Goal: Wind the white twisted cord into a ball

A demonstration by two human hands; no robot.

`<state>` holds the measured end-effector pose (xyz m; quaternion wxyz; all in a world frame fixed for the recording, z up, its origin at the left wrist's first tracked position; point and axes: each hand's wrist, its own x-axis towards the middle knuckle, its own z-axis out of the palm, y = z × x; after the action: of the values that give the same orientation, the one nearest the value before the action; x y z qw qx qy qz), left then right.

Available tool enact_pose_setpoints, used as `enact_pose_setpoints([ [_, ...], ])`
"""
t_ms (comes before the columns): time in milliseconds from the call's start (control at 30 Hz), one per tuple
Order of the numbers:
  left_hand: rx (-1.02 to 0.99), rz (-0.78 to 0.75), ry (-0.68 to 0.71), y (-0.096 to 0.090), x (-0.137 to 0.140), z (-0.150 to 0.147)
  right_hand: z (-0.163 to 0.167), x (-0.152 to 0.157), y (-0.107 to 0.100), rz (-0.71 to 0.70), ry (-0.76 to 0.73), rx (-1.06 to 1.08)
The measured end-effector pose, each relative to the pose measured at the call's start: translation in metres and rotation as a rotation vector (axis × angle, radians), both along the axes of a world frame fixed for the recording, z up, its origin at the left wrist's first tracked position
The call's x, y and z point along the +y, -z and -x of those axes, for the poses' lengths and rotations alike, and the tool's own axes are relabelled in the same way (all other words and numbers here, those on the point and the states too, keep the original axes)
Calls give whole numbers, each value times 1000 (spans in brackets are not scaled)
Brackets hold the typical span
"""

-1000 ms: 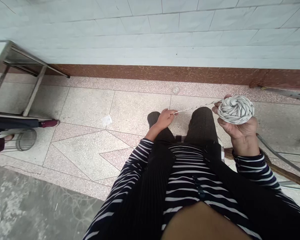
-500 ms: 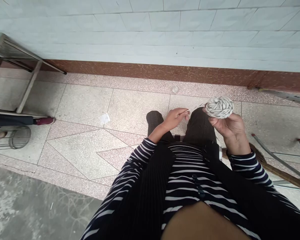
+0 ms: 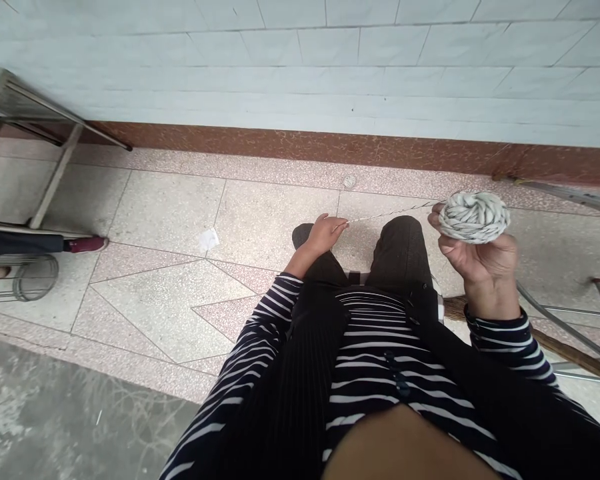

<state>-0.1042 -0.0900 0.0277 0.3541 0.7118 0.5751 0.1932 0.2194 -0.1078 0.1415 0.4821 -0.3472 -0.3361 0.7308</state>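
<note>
A ball of thick white yarn [image 3: 475, 217] with dark flecks rests in my right hand [image 3: 484, 263], whose fingers curl round its underside. From the ball a strand of yarn [image 3: 387, 212] runs leftward, nearly straight, across the gap between my knees. Its other end is pinched in the closed fingers of my left hand [image 3: 327, 235], which is above my left knee. The ball is held up beyond my right knee, apart from the legs.
By the wall base lies a small round floor drain [image 3: 349, 181]. White paper [image 3: 209, 240] lies on the tiles. At left are a metal-framed table [image 3: 60, 167], a wire basket [image 3: 36, 277] and someone's red shoe [image 3: 89, 245]. Metal legs [image 3: 555, 320] and a wooden pole [image 3: 575, 355] stand at right.
My hands have moved apart: the left one leftward, the right one rightward with the yarn ball. The strand between them is longer and straighter.
</note>
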Motion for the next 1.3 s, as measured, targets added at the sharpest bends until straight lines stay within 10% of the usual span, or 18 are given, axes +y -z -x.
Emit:
enact_pose_setpoints([
  [400,-409,-137,12,-27,1,-84,32,-2,27,100,-141,-9],
  [633,-245,-168,62,-23,-8,-72,9,3,34,149,-58,-46],
  [1033,-8,-66,-25,35,-12,-8,-12,1,-20,50,151,-37],
  [1300,135,-68,-94,33,6,35,-23,-14,-39,-20,234,-76],
])
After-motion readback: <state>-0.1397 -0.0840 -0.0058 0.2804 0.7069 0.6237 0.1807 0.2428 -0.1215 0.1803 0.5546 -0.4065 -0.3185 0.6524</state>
